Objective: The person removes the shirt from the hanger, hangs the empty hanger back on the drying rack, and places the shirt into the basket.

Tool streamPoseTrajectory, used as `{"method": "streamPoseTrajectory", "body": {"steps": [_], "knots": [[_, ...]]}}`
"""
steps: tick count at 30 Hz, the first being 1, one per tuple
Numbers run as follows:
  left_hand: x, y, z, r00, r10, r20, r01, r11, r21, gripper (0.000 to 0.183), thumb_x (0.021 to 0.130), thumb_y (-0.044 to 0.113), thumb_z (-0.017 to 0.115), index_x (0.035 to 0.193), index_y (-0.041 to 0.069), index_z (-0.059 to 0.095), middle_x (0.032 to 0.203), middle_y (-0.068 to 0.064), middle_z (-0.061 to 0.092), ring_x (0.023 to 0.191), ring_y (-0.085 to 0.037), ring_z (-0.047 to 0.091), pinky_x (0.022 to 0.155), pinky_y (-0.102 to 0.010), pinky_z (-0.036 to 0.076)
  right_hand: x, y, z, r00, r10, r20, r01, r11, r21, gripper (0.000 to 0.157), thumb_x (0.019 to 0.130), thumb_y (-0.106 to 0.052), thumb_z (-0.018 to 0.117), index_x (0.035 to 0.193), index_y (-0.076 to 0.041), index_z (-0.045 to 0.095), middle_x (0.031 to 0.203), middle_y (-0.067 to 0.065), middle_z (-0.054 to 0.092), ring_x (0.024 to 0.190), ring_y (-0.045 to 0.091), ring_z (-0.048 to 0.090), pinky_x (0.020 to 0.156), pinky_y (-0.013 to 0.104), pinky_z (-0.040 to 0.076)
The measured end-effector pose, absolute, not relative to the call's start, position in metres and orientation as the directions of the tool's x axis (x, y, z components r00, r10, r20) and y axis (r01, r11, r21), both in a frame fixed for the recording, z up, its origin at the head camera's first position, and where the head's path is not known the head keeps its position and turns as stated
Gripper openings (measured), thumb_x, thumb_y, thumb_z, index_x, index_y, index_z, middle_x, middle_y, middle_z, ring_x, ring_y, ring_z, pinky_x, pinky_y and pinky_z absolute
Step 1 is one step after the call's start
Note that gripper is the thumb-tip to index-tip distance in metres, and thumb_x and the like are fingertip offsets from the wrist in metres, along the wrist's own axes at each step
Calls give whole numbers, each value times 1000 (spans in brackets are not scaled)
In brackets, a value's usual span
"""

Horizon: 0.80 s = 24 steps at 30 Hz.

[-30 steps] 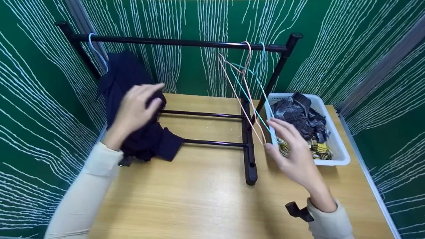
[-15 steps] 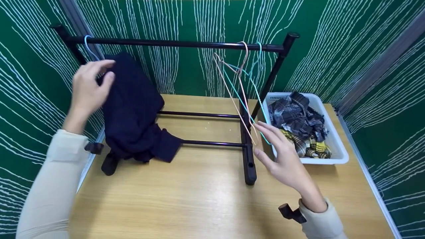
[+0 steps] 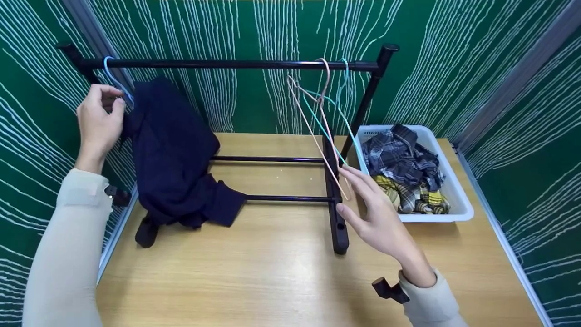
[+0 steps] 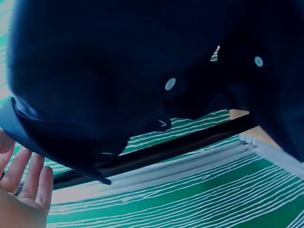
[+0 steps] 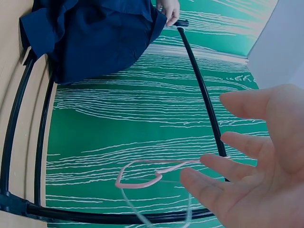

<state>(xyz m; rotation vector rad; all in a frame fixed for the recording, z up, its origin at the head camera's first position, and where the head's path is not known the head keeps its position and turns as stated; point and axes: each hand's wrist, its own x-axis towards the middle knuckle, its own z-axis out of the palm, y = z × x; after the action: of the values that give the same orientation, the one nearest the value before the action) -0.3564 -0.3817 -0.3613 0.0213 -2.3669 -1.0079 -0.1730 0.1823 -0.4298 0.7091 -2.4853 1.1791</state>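
Observation:
A dark navy shirt (image 3: 170,150) with a collar and pale buttons hangs on a light-blue hanger (image 3: 119,81) at the rail's left end. My left hand (image 3: 99,118) is at the collar (image 4: 28,128), pinching its edge between thumb and curled index finger. The other fingers extend beside it in the left wrist view. Beside the lower end of a pink hanger (image 3: 327,136) is my right hand (image 3: 374,213), its fingers spread and nothing held. I cannot tell whether its fingertips touch the hanger. A teal hanger (image 3: 347,118) hangs just to the right of the pink one.
The black clothes rack (image 3: 227,64) stands on a wooden table (image 3: 254,272), with two low crossbars. To its right is a white basket (image 3: 463,206) holding dark plaid cloth (image 3: 399,154) and yellow plaid cloth (image 3: 431,202). Green walls with white lines surround the table.
My left hand has moved left and up from in front of the shirt to the collar by the hanger hook, where it now pinches. My right hand has drifted slightly left and down.

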Motion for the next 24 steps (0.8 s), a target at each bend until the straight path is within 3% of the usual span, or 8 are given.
{"method": "streamPoseTrajectory", "body": {"steps": [5,8,14,17,20,24], "knots": [[-372,-388,-358,-915,-169,365,150,699,699,39,112,25,42,150,20,51,151,-5,57,126,-15,56,108,-30,43,-174,176,-436,-828,-311,466,-560,507,-655,70,100,-8,74,162,-19,44,167,5,41,151,25,43,121,29,38],[-382,-388,-354,-942,-83,324,170,716,677,48,113,22,37,160,22,44,159,-8,51,135,-19,53,114,-32,38,-176,173,-440,-824,-310,474,-566,501,-655,73,99,-6,74,163,-20,43,167,6,42,150,23,44,118,25,38],[-398,-384,-348,-966,43,255,204,731,651,54,113,19,32,166,29,38,166,-14,41,155,-27,35,130,-42,20,-175,168,-449,-839,-297,456,-543,510,-667,74,98,-6,75,163,-22,43,169,0,38,155,24,37,118,42,42],[-404,-384,-347,-963,109,245,243,745,622,53,114,16,33,165,25,41,172,-11,33,160,-28,25,131,-46,14,-174,165,-452,-855,-288,432,-518,512,-685,73,98,-8,75,163,-22,44,169,0,37,158,26,33,118,51,41],[-407,-383,-348,-960,166,226,270,765,584,53,113,10,35,164,20,43,176,-8,25,163,-31,13,132,-51,8,-173,164,-454,-865,-284,414,-502,511,-698,72,99,-10,75,163,-24,44,170,-1,36,158,26,31,118,50,42],[-412,-380,-349,-945,219,244,316,806,500,51,111,2,35,160,13,48,172,-15,31,163,-38,14,131,-56,8,-172,165,-457,-867,-284,410,-498,508,-703,71,100,-10,74,163,-24,44,170,-1,36,157,24,33,117,47,44]]}}
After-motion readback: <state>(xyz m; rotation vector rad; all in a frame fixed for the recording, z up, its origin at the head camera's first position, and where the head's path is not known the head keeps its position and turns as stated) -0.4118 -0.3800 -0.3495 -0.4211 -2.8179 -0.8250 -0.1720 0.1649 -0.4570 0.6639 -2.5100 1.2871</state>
